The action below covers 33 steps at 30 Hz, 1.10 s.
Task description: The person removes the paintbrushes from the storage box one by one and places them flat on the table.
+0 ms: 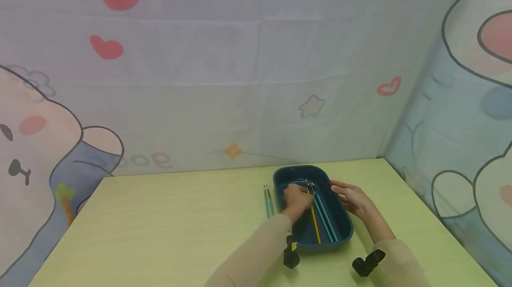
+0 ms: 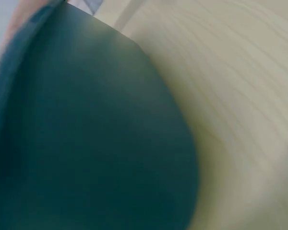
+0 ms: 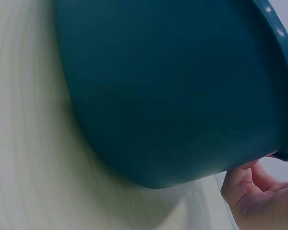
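Note:
A dark teal plastic bin (image 1: pixel 345 229) with rounded corners sits on the table; its outer wall fills much of both wrist views. Inside lie a yellow-handled paintbrush (image 1: pixel 315 225) and teal-handled paintbrushes (image 1: pixel 326 218), side by side lengthwise. My left hand (image 1: pixel 297 198) reaches into the bin with bent fingers at the upper part of the yellow brush; its fingertips are hidden, so a pinch cannot be confirmed. At the bin's right side, my right hand (image 1: pixel 352 198) holds the rim, with curled fingers (image 3: pixel 261 182) under its edge. The left wrist view hides the left hand's contact.
Two more teal-handled paintbrushes (image 1: pixel 268 200) lie on the pale wood-grain table (image 1: pixel 160 225), just left of the bin and partly behind the left forearm. A printed cloth backdrop (image 1: pixel 224 65) rises behind the table and along its right side.

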Motion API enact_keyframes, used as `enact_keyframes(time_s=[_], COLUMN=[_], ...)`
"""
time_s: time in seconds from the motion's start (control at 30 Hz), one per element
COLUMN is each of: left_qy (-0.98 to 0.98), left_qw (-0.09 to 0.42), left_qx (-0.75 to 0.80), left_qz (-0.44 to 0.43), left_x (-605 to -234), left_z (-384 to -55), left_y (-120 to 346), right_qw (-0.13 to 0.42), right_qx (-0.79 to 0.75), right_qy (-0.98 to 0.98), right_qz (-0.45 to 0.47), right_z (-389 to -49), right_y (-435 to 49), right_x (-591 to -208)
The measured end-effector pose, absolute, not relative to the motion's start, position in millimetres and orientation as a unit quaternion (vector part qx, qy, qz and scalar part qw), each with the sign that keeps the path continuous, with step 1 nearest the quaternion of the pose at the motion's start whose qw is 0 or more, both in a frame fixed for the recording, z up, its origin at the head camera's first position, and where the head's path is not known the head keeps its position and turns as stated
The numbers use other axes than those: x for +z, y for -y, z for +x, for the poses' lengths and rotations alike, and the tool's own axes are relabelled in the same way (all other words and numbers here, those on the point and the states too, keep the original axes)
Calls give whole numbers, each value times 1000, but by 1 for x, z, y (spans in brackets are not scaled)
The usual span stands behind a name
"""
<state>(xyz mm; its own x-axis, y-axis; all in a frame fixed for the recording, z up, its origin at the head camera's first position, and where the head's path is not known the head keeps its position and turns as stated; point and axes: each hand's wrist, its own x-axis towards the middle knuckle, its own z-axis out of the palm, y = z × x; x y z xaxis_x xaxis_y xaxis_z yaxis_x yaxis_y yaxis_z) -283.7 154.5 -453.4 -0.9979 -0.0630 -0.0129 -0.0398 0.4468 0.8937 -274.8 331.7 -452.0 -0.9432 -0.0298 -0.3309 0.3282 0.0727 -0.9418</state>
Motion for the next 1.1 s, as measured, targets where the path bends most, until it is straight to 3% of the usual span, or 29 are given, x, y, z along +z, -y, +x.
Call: enact_keyframes(time_s=[0.4, 0.8, 1.1], left_qy=[818, 821, 797], left_qw=[-18, 6, -4], left_qx=[-573, -570, -604], left_qz=[47, 28, 14], left_x=[-446, -440, -438], left_z=[-287, -279, -277], left_y=[-154, -143, -136], right_qw=[135, 137, 138], right_qx=[-673, -682, -684], right_qy=[-719, -712, -709], right_qz=[104, 99, 100], right_z=[-275, -275, -275], right_y=[-331, -332, -330], right_x=[-454, -453, -452])
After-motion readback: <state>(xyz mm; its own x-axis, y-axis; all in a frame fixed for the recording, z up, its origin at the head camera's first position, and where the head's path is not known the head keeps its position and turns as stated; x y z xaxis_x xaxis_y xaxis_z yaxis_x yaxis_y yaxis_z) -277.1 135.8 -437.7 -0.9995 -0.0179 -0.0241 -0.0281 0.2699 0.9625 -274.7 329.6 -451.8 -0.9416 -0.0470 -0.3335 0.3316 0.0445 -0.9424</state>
